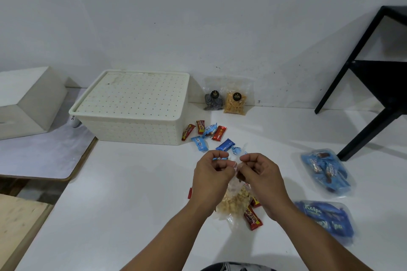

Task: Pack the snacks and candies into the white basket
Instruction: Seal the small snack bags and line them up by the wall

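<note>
Left hand [212, 171] and right hand [256, 168] both pinch the top of a clear crinkly plastic bag of pale puffed snacks [231, 201] near the white desk's [132, 193] front edge, probably sealing it. Next: lift the lid off the white perforated plastic basket [134, 114] at the back edge. Glossy foil candy wrappers [206, 133] lie beside it.

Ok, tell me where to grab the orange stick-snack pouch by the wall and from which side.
Pinch the flat clear top seal of the orange pouch, coming from above and in front. It leans upright against the wall with the dark pouch close on its left, so the back and left are blocked, and the empty top strip likely gives a firm grip without crushing the sticks.
</note>
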